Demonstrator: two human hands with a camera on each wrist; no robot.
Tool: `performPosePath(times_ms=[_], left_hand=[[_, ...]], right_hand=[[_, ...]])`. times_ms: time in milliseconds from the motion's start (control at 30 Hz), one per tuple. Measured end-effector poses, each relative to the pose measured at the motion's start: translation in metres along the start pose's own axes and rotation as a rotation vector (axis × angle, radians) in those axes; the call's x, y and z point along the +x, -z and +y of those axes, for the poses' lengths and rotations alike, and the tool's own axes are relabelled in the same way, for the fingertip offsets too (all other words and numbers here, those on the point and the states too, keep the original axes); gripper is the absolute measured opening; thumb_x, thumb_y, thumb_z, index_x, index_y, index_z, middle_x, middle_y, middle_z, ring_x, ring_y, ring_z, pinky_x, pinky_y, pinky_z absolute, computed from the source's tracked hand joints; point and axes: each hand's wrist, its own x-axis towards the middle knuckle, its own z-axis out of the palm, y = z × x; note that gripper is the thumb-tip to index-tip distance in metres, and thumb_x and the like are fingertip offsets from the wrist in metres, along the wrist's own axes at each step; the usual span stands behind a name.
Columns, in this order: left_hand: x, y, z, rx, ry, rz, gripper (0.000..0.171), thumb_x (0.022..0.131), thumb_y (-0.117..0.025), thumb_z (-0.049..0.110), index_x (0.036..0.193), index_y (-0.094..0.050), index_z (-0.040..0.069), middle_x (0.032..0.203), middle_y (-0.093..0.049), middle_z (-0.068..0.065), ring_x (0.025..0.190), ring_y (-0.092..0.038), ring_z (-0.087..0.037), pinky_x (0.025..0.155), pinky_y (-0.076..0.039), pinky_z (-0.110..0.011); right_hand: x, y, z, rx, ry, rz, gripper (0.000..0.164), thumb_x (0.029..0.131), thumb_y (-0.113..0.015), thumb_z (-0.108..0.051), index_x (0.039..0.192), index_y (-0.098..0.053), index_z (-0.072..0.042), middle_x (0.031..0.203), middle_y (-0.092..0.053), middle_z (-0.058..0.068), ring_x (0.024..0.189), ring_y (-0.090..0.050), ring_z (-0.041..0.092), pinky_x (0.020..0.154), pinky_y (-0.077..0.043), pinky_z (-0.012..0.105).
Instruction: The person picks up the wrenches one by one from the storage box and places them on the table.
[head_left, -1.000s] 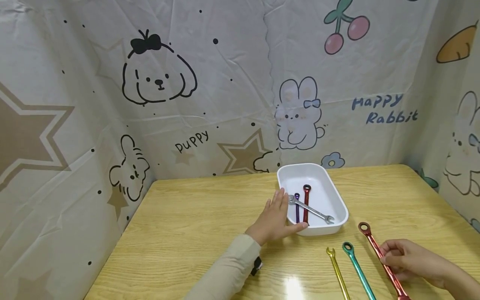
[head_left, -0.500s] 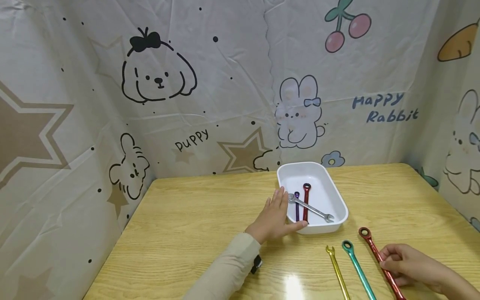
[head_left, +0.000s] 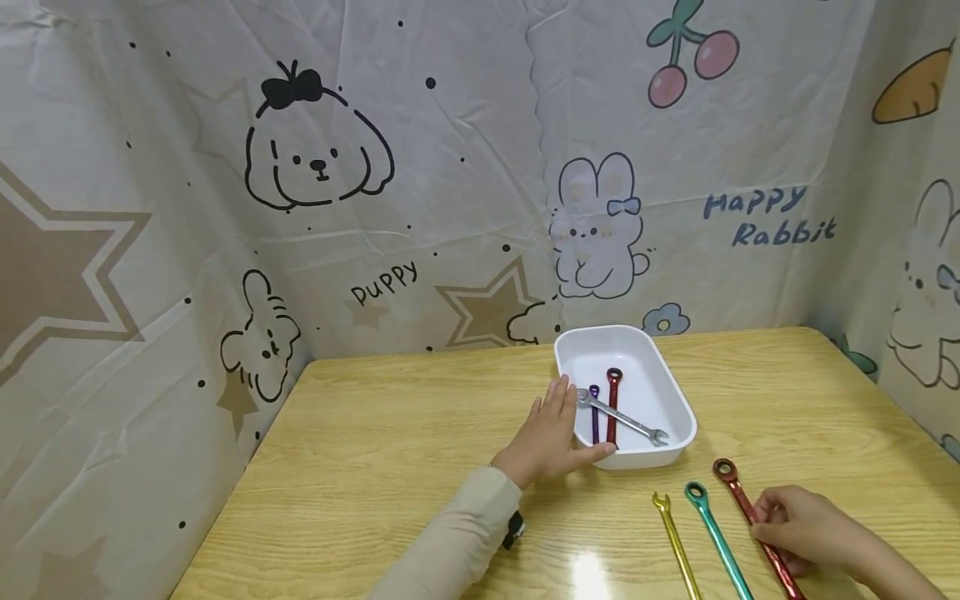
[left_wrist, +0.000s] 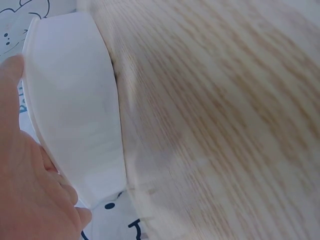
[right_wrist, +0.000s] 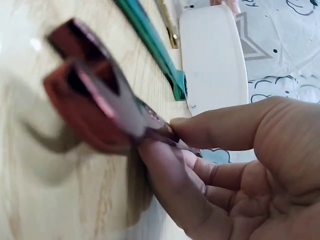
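My right hand [head_left: 802,529] pinches a red ratchet combination wrench [head_left: 742,500] by its shank, thumb on one side and fingers on the other. The ring end points away from me; in the right wrist view the forked end of the red wrench [right_wrist: 95,110] stands close over the table. To its left lie a green ratchet wrench [head_left: 716,533] and a yellow wrench [head_left: 676,537]. My left hand [head_left: 547,437], fingers straight, rests on the left and near rim of a white tray [head_left: 678,412]. Inside are a silver open-end wrench [head_left: 626,421], a red wrench [head_left: 613,392] and a small purple wrench [head_left: 595,421].
A wooden table [head_left: 375,467] carries everything, with a printed cloth [head_left: 465,167] hanging along its back and sides. Below my left wrist shows a small black object [head_left: 513,530], partly hidden by the sleeve [head_left: 457,533].
My right hand has brought the red wrench slightly nearer to me and left, toward the green one. My left hand stays at the tray, whose contents look the same.
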Motion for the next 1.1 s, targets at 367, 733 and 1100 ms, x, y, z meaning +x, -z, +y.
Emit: performPosePath(times_ms=[367,733,1100], left_hand=[[0.0012,-0.0019,0.0001,0.008,-0.003,0.002,0.108,0.084,-0.035,0.079,0.153,-0.009,0.001,0.16,0.001,-0.015,0.147,0.004,-0.024,0.119,-0.01,-0.043],[0.0018,-0.0051,-0.002,0.02,0.002,0.0,0.108,0.084,-0.034,0.08,0.153,-0.008,0.002,0.161,0.002,-0.015,0.147,0.004,-0.024,0.119,-0.011,-0.043],[0.0012,-0.0025,0.0001,0.009,0.007,0.002,0.108,0.084,-0.036,0.079,0.153,-0.01,0.001,0.16,0.001,-0.015,0.148,0.002,-0.024,0.119,-0.011,-0.043]], right_hand=[[0.0005,-0.0031,-0.0066,-0.201,-0.038,0.086,0.017,0.087,-0.069,-0.015,0.082,-0.056,-0.005,0.053,-0.052,0.0,0.047,-0.053,0.013,0.043,-0.043,0.023],[-0.0002,-0.0058,-0.0042,-0.235,-0.053,0.105,0.019,0.085,-0.07,-0.014,0.075,-0.055,-0.008,0.049,-0.052,0.0,0.044,-0.053,0.012,0.041,-0.04,0.02],[-0.0016,-0.0063,-0.0066,-0.229,-0.065,0.111,0.019,0.086,-0.07,-0.013,0.075,-0.054,-0.008,0.05,-0.051,-0.001,0.044,-0.053,0.011,0.042,-0.042,0.02]])
